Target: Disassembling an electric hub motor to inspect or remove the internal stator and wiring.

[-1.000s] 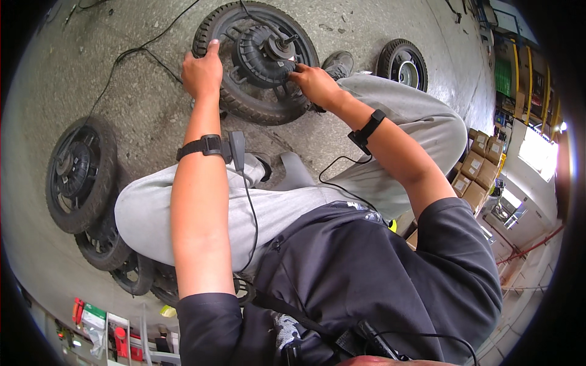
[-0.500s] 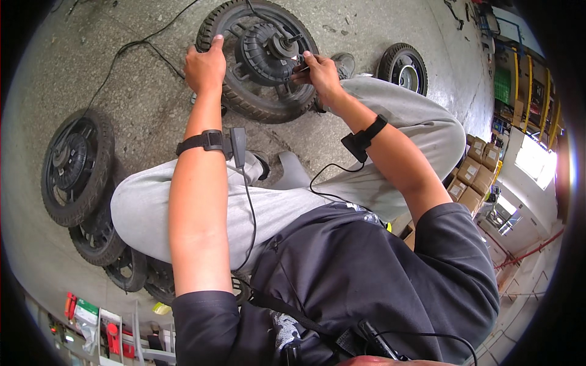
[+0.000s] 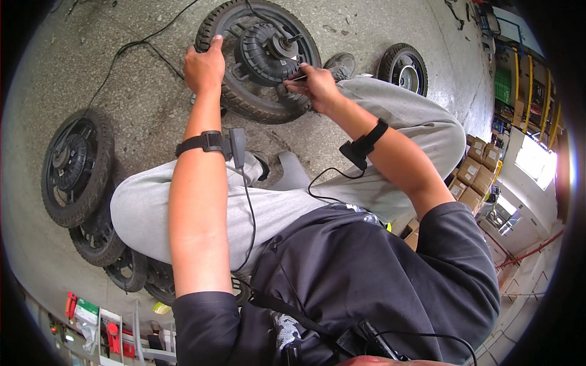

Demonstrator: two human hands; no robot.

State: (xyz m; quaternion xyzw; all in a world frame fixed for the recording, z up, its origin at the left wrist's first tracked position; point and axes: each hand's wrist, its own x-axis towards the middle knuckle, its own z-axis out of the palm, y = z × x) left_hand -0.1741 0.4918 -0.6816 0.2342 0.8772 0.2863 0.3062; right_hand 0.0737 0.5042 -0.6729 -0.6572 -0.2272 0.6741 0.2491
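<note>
A black motor wheel with a knobby tyre (image 3: 259, 112) is tilted in front of me, its ribbed hub (image 3: 259, 58) and short axle facing up. My left hand (image 3: 205, 64) is closed on the tyre's left side, the thumb over its edge. At the hub's lower right, my right hand (image 3: 314, 85) is pinched together. A thin dark piece shows between its fingers, too small and shaded to name. Whether that piece touches the hub I cannot tell.
Several similar wheels (image 3: 76, 168) lean in a row at my left. Another small wheel (image 3: 403, 70) rests beyond my right knee. A black cable (image 3: 131, 46) runs over the floor at upper left. Stacked cardboard boxes (image 3: 473, 171) and shelving (image 3: 531, 91) stand at the right.
My right hand has shifted a little left and down, from the wheel's right side to the hub's lower right. My left hand and the wheel look unmoved.
</note>
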